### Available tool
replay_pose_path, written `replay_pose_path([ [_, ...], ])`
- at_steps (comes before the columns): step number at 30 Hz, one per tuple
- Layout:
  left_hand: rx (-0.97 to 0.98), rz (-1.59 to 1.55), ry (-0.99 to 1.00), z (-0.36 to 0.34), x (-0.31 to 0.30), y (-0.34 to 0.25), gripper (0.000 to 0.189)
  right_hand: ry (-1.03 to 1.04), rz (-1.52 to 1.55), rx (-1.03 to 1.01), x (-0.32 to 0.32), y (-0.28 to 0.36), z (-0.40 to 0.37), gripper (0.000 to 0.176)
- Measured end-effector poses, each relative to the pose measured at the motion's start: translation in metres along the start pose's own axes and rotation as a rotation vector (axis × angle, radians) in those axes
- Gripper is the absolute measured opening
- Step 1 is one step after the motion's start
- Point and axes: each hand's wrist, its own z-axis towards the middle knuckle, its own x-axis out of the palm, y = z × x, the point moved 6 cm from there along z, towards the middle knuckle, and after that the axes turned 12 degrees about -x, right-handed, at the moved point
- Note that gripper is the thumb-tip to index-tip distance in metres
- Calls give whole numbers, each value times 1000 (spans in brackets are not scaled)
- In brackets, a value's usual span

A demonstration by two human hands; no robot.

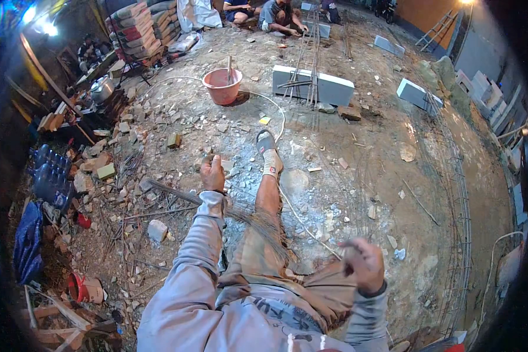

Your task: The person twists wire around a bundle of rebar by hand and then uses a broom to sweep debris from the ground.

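Note:
My left hand (212,174) is raised over the rubble left of my outstretched leg, its fingers closed; what they hold, if anything, is too small to tell. A bundle of thin wires (246,217) lies slantwise across my leg, running behind my left forearm. Near my bent right leg, my right hand (364,264) hovers with curled fingers, blurred by motion. Beyond my sandalled foot (266,144) lies a yellow piece (264,121), and a pale cord (299,220) passes beside the leg.
A red bucket (222,88) stands ahead. Pale blocks (334,88) support long steel bars (315,53). Other people (278,17) crouch at the back. Stacked sacks (134,32), a kettle (102,89) and broken bricks (82,182) are on the left; a rebar cage (464,217) lies right.

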Motion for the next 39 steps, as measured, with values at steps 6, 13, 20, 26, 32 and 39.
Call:
replay_pose_path([
  [6,67,19,25,6,-3,-9,16,497,-543,-397,34,-83,-15,25],
  [13,60,7,-22,5,-4,-9,16,-70,308,73,-5,-41,-9,21],
  [20,3,27,-55,17,-18,-13,13,750,-341,-305,59,-98,-35,24],
  [26,84,127,-100,27,-26,-24,18,638,53,-442,13,2,-28,20],
  [32,68,112,-88,35,-29,-33,20,139,-856,-25,-23,-95,-21,23],
  [39,210,219,-110,42,-32,-60,18,755,-120,-565,52,23,-30,26],
])
